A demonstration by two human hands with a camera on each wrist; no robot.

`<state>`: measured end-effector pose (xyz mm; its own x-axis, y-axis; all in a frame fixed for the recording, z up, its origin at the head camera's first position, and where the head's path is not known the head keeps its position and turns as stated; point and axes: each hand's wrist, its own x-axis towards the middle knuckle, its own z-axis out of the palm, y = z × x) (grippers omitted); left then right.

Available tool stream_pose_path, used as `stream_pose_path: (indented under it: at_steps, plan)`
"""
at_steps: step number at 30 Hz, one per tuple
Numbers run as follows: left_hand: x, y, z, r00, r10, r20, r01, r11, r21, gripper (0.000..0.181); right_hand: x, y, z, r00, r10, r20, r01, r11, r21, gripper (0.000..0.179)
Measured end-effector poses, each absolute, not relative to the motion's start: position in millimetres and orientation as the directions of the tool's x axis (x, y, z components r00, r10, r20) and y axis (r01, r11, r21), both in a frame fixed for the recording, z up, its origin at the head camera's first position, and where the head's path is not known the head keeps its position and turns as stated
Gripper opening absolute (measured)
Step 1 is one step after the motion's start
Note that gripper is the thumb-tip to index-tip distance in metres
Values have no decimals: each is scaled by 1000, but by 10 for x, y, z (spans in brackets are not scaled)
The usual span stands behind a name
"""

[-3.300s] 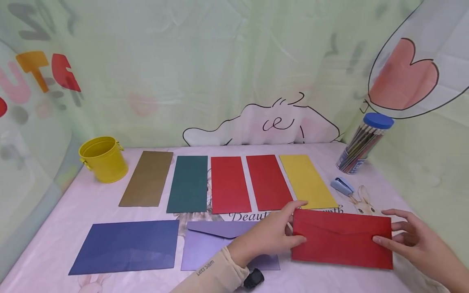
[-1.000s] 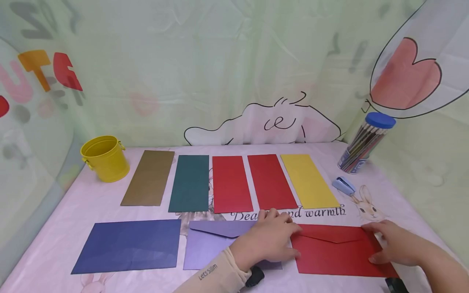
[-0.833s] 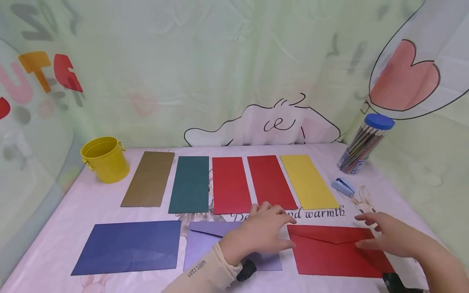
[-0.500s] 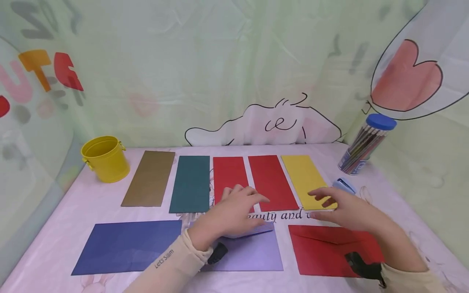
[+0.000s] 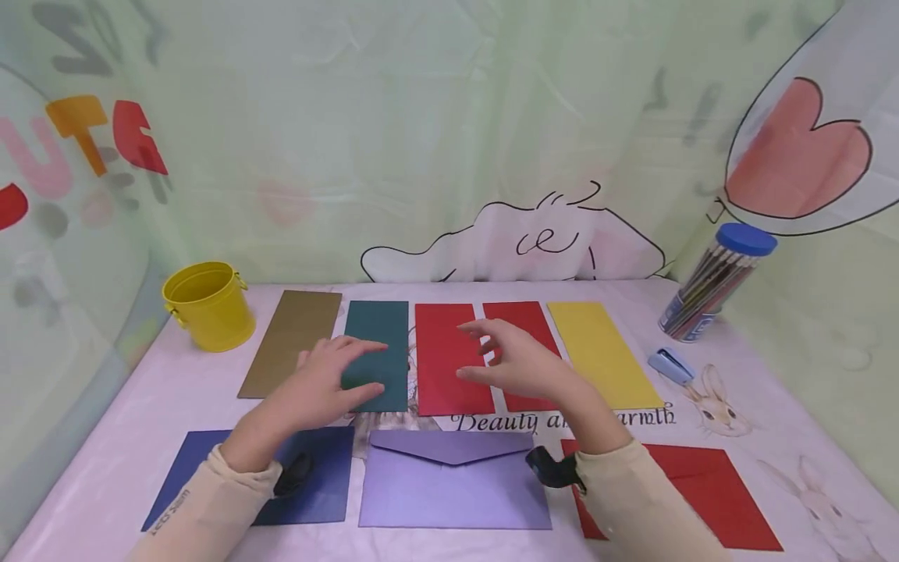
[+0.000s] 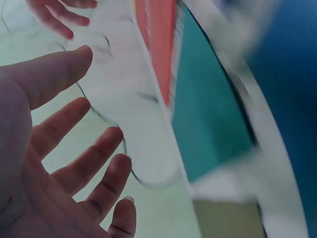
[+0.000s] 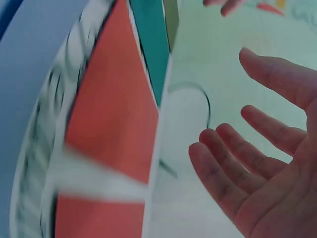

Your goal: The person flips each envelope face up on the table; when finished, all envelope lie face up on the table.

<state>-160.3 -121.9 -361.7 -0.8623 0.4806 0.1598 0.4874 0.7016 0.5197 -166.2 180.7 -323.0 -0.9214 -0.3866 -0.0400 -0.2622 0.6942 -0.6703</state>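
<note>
My left hand (image 5: 319,386) hovers with spread fingers, overlapping the green paper rectangle (image 5: 375,320) and the brown one (image 5: 295,328). Facing it, my right hand (image 5: 516,359) has its fingers loosely bent and overlaps two red rectangles (image 5: 445,343). Neither hand holds anything; both wrist views show bare palms. A yellow rectangle (image 5: 604,359) ends this back row on the right. In front lie a blue rectangle (image 5: 323,484), partly behind my left forearm, a purple envelope (image 5: 453,492) with its flap toward the back, and a red envelope (image 5: 723,492) partly covered by my right sleeve.
A yellow bucket (image 5: 211,312) stands at the back left. At the back right are a blue-lidded tub of pencils (image 5: 716,281) and a small light-blue stapler (image 5: 670,365). A printed pink cloth (image 5: 744,390) covers the table, and a patterned curtain (image 5: 421,117) hangs behind it.
Both hands let go of the red envelope, now lying flat at the front right. They have since lifted and moved left and toward the back row, uncovering the purple envelope.
</note>
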Motion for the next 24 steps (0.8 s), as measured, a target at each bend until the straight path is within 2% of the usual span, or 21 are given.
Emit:
stream_pose_path:
  at_steps: [6,12,19,24]
  plan:
    - [-1660,-1711,-3738,-921,355,157,384,768,513,58,-1879,1240,-3331,-868,-495,-49,-324,637,-699,67]
    - [-1703,-2080,-3839,-978,205,49,199,824,530,69,-2162,659,-3387,-811,-581,-71,-388,624,-678,68]
    - [-1767,-2257,-3943,-996,73,-51,37,859,511,81,-2405,80,-3505,-783,-619,-57,-459,637,-620,65]
    - [-1774,-2296,-4028,-993,71,-94,24,902,431,80,-2546,-205,-3585,-775,-629,-59,-480,648,-591,62]
